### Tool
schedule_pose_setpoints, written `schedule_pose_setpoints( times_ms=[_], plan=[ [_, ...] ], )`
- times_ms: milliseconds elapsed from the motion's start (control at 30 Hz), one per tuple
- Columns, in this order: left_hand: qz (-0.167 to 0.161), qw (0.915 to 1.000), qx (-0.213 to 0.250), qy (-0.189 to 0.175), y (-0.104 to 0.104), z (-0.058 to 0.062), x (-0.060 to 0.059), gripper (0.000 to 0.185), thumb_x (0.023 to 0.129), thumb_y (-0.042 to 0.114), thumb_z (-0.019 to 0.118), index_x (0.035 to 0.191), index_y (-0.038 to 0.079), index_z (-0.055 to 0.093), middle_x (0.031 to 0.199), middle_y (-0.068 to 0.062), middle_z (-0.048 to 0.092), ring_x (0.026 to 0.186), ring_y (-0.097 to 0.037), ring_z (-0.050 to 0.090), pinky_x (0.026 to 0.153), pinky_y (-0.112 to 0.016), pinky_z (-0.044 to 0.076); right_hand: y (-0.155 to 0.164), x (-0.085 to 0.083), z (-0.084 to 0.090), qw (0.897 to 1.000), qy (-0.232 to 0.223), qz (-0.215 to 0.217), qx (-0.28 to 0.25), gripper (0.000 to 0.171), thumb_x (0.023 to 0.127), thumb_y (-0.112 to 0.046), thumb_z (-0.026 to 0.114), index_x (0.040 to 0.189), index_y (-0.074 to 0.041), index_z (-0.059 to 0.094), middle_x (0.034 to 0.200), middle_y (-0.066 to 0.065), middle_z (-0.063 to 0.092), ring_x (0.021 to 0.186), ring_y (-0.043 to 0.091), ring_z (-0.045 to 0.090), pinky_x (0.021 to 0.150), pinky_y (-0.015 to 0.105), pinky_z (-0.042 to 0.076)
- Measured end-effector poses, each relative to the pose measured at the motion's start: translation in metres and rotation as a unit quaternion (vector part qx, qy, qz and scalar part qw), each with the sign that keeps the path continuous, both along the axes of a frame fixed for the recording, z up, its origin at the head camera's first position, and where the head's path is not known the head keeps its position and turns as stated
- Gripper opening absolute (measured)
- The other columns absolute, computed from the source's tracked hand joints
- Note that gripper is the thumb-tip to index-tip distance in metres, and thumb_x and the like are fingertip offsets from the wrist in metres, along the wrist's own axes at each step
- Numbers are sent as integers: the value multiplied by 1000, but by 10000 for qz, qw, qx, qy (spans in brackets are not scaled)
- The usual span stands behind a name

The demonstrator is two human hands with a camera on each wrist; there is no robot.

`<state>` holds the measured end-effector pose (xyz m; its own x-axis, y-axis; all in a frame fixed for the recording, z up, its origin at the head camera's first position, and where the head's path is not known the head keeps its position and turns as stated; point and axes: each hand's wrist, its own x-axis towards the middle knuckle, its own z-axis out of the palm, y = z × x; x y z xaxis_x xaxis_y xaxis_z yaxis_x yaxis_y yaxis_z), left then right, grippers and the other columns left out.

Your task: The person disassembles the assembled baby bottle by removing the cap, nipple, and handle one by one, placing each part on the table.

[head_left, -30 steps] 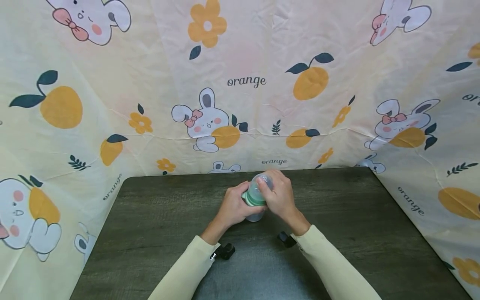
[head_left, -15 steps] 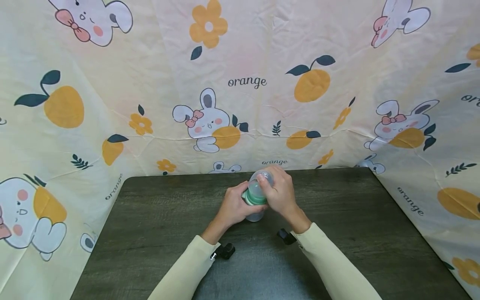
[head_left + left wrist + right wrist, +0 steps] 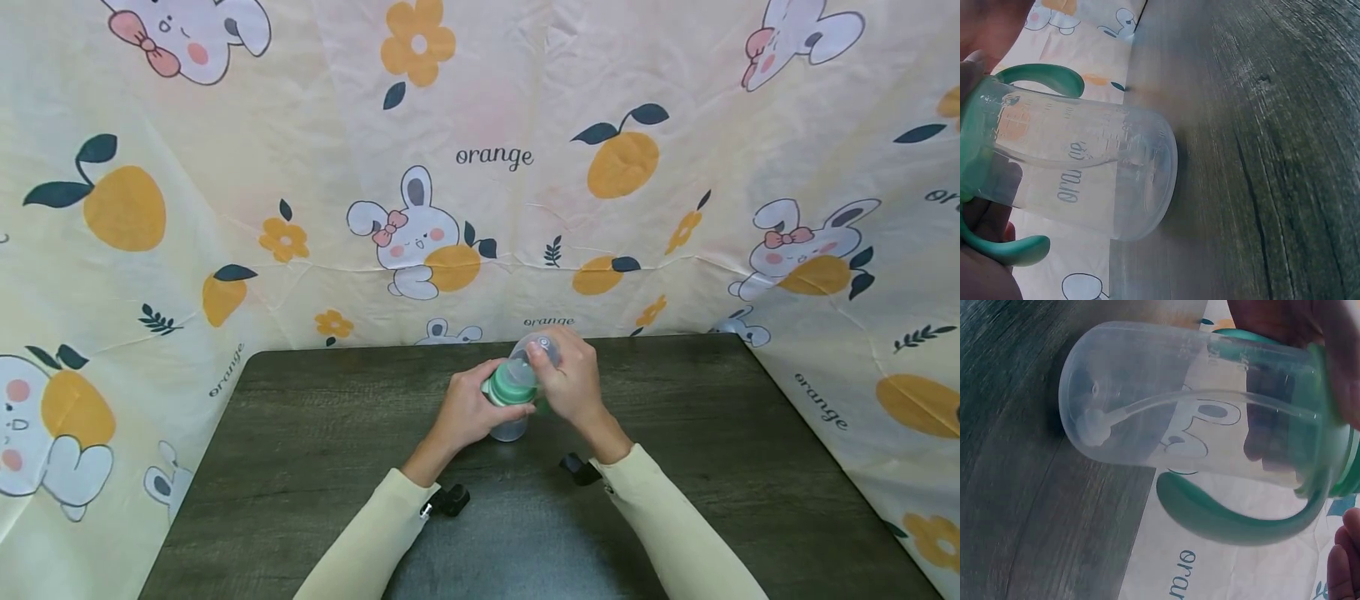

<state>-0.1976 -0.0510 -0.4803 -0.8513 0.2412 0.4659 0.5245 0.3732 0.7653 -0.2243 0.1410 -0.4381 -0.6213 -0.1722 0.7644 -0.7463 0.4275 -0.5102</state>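
A clear straw sippy cup (image 3: pixel 1147 419) with green handles stands upright at the table's far side, its base right at the tabletop in both wrist views. A thin straw (image 3: pixel 1210 395) with a weighted end runs inside it. My left hand (image 3: pixel 471 407) grips the cup around its green collar (image 3: pixel 514 388), thumb across the front. My right hand (image 3: pixel 572 377) holds the clear domed cap (image 3: pixel 536 347), thumb on its top. The cap sits tilted up and right of the collar, overlapping the spout area in the head view. One curved green handle (image 3: pixel 1041 76) shows beside the left hand.
The dark wood-grain table (image 3: pixel 337 450) extends around the cup. Behind it hangs a pale cloth (image 3: pixel 495 217) printed with rabbits and oranges. Black wrist cameras (image 3: pixel 450 501) sit at both cuffs of the cream sleeves (image 3: pixel 375 533).
My right hand has moved right and slightly up with the clear cap, uncovering more of the green collar. The left hand has stayed on the cup, nearly still.
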Motion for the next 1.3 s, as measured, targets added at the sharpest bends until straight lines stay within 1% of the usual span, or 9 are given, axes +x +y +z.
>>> schedule_pose_setpoints(
  times_ms=[67,267,333,533,633,733,867,1100,1300],
  plan=[
    [2,10000,7,-7,0,0,0,65,78,24,104,133,3,75,119,-8,80,102,-22,77,87,-42,62,2,0,-1,10000,-2,-3,-3,53,113,-52,55,99,-6,79,98,10,76,93,32,72,79,53,58],
    [18,10000,31,13,1,-1,0,64,78,24,104,131,3,75,118,-8,81,102,-22,77,87,-43,62,7,0,-1,10000,-42,30,36,34,108,-34,61,101,-6,78,97,10,75,92,31,70,75,52,57],
    [24,10000,24,-30,1,-2,0,64,78,25,104,132,4,75,119,-7,81,103,-21,77,88,-43,62,7,0,0,9999,-71,41,57,31,107,-31,62,102,-6,78,97,10,75,92,30,70,75,52,57],
    [60,9999,-11,-148,0,-1,1,65,79,28,103,133,5,75,119,-6,81,102,-21,76,87,-42,61,5,2,2,9998,-202,42,81,35,109,-35,60,103,-6,78,98,10,75,92,29,69,75,50,56],
    [69,9998,-31,-189,0,0,1,66,79,28,104,133,5,75,119,-6,80,103,-21,76,88,-42,61,5,2,3,9997,-220,47,54,33,109,-33,60,104,-5,78,98,10,74,90,29,68,74,49,55],
    [59,9999,-27,-156,0,0,1,66,79,28,104,134,5,75,120,-6,80,104,-21,76,89,-42,61,5,2,6,9997,-233,38,21,35,110,-34,59,105,-4,77,97,11,74,89,29,67,73,48,55],
    [51,9999,-15,-111,0,1,2,67,78,28,104,134,5,75,120,-6,80,105,-21,77,89,-42,62,5,1,10,9997,-235,41,-70,40,112,-39,58,105,-5,77,96,10,74,87,28,68,72,47,56],
    [62,9997,-16,-220,0,2,1,67,78,29,104,134,6,75,120,-5,81,107,-20,77,91,-44,62,8,-1,14,9998,-88,6,-196,32,108,-31,62,101,-3,76,94,12,73,82,28,69,65,46,57],
    [41,9996,33,-266,-1,1,1,68,79,29,104,136,5,74,121,-6,80,108,-22,77,92,-46,62,11,-2,16,9996,-127,-14,-247,34,107,-35,64,102,-4,76,95,12,74,84,29,70,70,44,57]
  ],
)
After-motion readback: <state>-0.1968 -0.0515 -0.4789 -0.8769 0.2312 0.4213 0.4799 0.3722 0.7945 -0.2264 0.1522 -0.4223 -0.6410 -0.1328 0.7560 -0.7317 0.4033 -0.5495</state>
